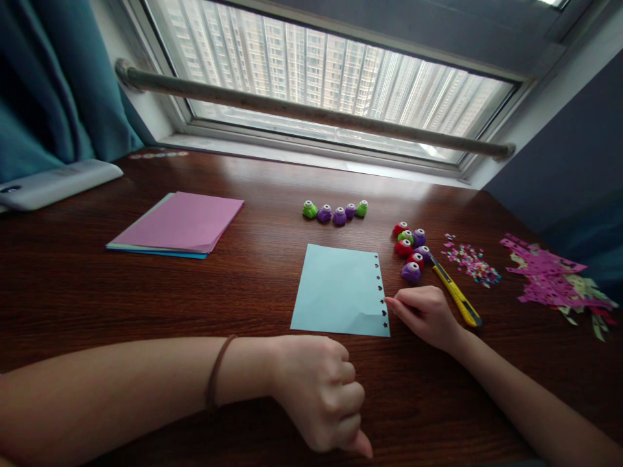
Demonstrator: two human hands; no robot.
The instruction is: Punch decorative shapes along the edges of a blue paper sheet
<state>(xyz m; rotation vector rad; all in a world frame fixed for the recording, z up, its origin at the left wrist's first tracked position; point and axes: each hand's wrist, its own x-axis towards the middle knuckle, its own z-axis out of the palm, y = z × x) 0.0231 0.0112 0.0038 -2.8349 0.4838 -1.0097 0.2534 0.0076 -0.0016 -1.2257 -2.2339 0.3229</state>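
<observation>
A light blue sheet of paper (335, 292) lies flat on the desk, with a row of small star and heart cut-outs down its right edge. My right hand (426, 314) is closed beside that edge, its fingertips pinched at the paper's border near the lower cut-outs. Below the sheet, my left hand (324, 392) is curled with the knuckles up; whatever its fingers hold, if anything, is hidden. Just beyond my right hand lie a yellow utility knife (457, 292) and a cluster of red, green and purple craft punches (411, 250).
Five more punches, green and purple, stand in a row (339, 215) behind the sheet. Stacked coloured paper (180, 220) lies at left. Confetti (472, 263) and pink and green paper scraps (549, 272) are at right. A white object (63, 185) rests by the curtain (53, 84).
</observation>
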